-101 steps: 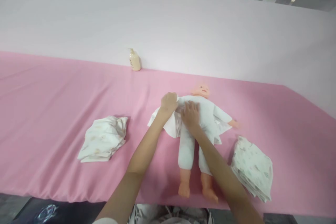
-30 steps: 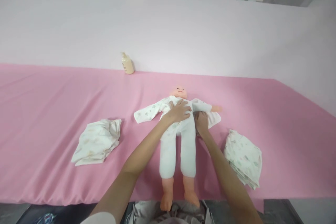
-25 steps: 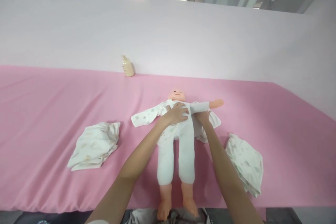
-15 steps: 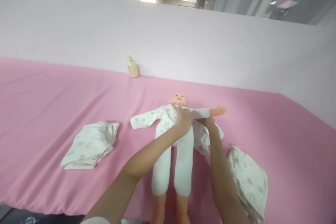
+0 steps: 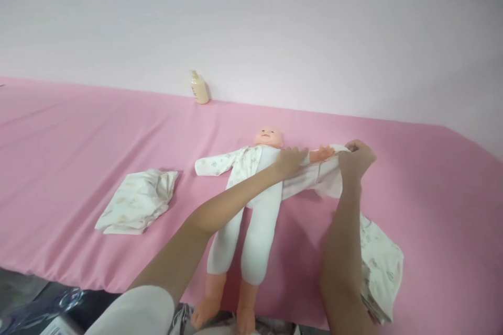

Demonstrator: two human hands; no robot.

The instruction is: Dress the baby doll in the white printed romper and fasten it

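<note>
The doll [image 5: 262,220] lies face up at centre on the pink worktop [image 5: 432,193], feet nearest me. My left hand [image 5: 290,162] covers its right-side arm; whether it grips, I cannot tell. My right hand [image 5: 356,159] pinches the printed shirt [image 5: 247,162]. Judged step: working the right-side sleeve; next calls for steadying that arm. Far: pump bottle [image 5: 200,89], contents indiscernible.

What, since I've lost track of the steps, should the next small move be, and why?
Perhaps the right hand should ease the loose side of the patterned shirt over the exposed hand of the doll, while the left hand steadies the doll. The opposite sleeve looks filled, but here the doll's hand lies outside the cloth, which the right hand appears to pinch.
</note>
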